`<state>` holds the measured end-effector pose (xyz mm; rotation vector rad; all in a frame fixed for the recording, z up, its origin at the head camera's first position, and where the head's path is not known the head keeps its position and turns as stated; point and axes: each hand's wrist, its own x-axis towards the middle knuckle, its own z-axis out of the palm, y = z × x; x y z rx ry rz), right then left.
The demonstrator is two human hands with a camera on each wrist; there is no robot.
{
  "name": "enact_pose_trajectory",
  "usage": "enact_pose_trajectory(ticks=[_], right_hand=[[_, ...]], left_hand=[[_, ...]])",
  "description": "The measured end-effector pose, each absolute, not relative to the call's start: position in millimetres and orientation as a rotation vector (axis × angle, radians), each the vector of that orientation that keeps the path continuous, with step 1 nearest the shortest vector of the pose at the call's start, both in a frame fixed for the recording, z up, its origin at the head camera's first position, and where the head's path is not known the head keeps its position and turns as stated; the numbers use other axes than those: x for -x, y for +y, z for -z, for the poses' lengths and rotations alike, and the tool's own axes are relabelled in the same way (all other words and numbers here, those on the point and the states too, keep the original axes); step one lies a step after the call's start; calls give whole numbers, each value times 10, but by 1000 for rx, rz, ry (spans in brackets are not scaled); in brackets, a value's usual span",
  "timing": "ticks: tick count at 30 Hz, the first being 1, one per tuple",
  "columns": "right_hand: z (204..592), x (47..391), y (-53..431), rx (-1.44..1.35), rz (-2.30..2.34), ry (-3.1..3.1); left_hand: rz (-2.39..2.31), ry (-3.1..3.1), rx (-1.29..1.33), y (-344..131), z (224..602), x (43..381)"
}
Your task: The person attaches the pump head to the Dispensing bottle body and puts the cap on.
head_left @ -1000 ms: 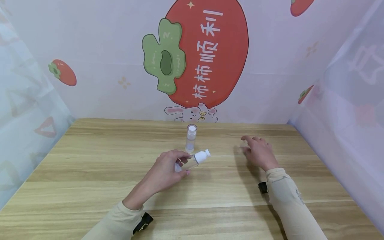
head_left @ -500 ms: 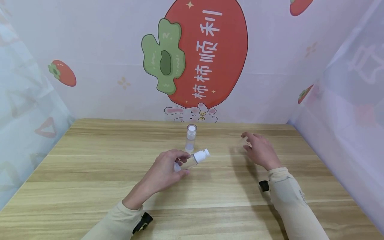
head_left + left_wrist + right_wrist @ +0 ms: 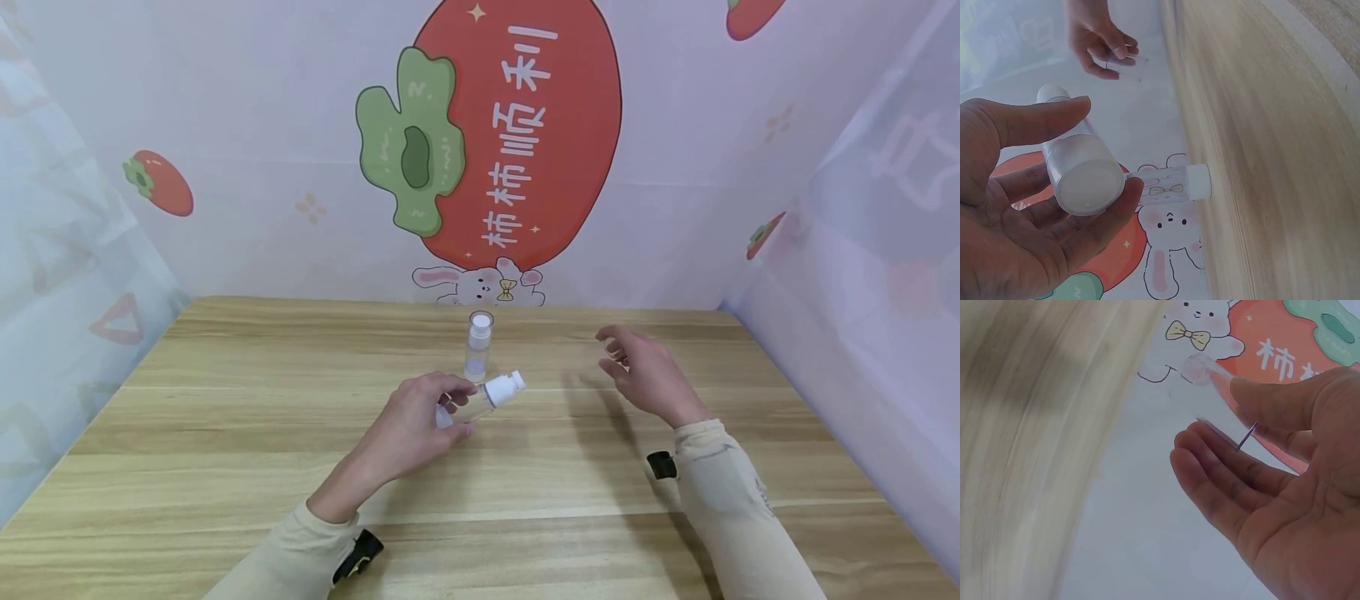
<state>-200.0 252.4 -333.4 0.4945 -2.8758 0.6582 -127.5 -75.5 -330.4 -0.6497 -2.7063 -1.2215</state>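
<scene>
My left hand grips a clear pump bottle with a white pump head, tilted so the head points right and slightly up. In the left wrist view that bottle's round base faces the camera, with the thumb along one side and fingers beneath. My right hand holds a clear, see-through cap between thumb and fingers, above the right part of the table. Just behind the held bottle, a second clear pump bottle stands upright with its clear cap on.
The wood-grain table ends at a back wall sheet printed with a red persimmon and a rabbit. Printed sheets also hang at the left and right sides. Each sleeved wrist carries a black device.
My right hand has shifted slightly up and left and turned a little, still holding the clear cap. The left hand and its bottle stay practically in place. The standing bottle has not moved.
</scene>
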Motion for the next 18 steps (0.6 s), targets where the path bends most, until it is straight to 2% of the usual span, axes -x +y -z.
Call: enact_pose_trajectory(ticks=[18], right_hand=[[3245,1947,2417,-685,-948,-2808]], left_hand=[[1193,-2709,610,-784,3319,1300]])
